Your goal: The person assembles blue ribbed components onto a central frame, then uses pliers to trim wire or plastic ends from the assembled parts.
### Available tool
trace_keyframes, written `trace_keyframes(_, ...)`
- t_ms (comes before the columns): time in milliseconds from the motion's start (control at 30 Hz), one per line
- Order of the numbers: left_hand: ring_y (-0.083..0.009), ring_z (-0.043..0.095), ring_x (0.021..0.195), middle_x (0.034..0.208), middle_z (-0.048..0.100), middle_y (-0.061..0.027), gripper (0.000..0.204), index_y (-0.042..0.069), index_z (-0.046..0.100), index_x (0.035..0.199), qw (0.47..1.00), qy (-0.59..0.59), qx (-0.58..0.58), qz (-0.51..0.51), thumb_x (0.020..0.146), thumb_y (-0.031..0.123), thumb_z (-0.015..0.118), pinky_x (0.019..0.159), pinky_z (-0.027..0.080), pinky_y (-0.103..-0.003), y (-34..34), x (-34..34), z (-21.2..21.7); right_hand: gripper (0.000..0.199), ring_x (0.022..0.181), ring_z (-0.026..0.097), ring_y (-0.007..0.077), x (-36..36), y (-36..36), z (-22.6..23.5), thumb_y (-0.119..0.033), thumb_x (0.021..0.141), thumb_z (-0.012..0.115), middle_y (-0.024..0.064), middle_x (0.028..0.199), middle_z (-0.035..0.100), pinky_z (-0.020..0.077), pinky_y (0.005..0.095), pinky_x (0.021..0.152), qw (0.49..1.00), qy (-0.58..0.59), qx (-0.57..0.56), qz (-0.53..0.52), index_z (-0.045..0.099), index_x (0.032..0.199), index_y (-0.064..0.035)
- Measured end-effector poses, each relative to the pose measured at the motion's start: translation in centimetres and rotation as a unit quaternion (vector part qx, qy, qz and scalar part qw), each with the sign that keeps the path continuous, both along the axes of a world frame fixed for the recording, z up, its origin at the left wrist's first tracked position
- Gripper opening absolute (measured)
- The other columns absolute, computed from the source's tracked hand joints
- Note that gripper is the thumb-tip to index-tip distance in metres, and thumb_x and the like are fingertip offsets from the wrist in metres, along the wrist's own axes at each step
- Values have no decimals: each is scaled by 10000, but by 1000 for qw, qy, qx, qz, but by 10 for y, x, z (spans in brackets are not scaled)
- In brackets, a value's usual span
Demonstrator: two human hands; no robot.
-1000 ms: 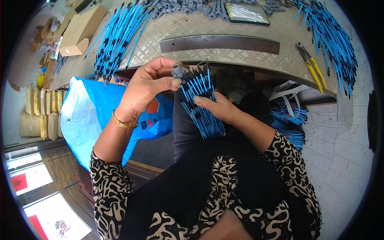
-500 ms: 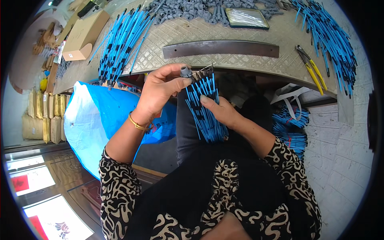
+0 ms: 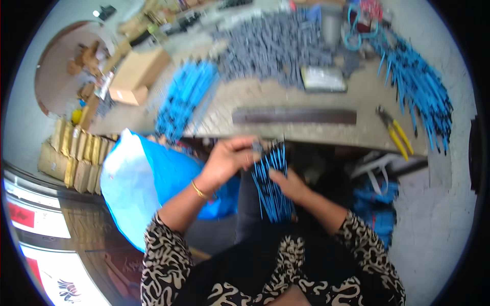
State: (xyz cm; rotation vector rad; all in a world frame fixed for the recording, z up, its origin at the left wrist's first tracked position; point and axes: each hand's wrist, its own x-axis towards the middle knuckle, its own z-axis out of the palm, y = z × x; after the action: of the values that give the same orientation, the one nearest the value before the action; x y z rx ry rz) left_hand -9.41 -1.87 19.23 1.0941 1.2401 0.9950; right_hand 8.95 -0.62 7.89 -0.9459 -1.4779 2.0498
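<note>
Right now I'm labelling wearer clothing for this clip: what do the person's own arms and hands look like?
Both forearms wear sleeves in a black-and-cream swirl print, pushed up short of the wrists. The left hand is bare, with a thin gold bangle at its wrist. The right hand is bare, with no jewellery visible.

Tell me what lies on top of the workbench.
On the workbench lie a heap of grey pieces, bundles of blue wires, a long dark metal bar, yellow-handled pliers and a cardboard box. Whatever sits beneath the heaps is covered.

Black-and-cream patterned sleeves (gold bangle)
</note>
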Motion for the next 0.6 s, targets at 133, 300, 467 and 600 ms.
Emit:
trace_keyframes(133,-53,527,628,801,620,0,310,8,613,1068,999,-11,9,-50,761,-30,632,573,444,-194,-21,4,36,368,834,549,93,11,-22,32,-357,905,462,29,922,596,464,281,764,995,32,-86,35,549,1060,-34)
trace_keyframes(300,-63,538,672,873,610,-1,279,27,629,1038,996,-56,9,-75,763,-16,649,603,446,-195,-30,15,56,394,796,573,105,23,-33,55,-386,906,454,35,901,610,478,282,745,996,67,-52,35,551,1043,-29)
trace_keyframes(467,-73,545,699,914,601,3,275,31,619,1049,994,-63,12,-86,777,9,653,616,445,-200,-28,15,53,378,755,602,126,28,-43,63,-380,912,452,49,864,621,497,277,692,991,104,-81,31,553,1010,-30)
trace_keyframes(600,-75,542,692,861,604,10,296,28,595,1085,941,190,244,-138,794,36,650,623,449,-207,-24,8,63,353,729,611,130,24,-50,50,-362,916,451,55,842,625,504,269,665,995,94,-41,-1,556,987,-33)
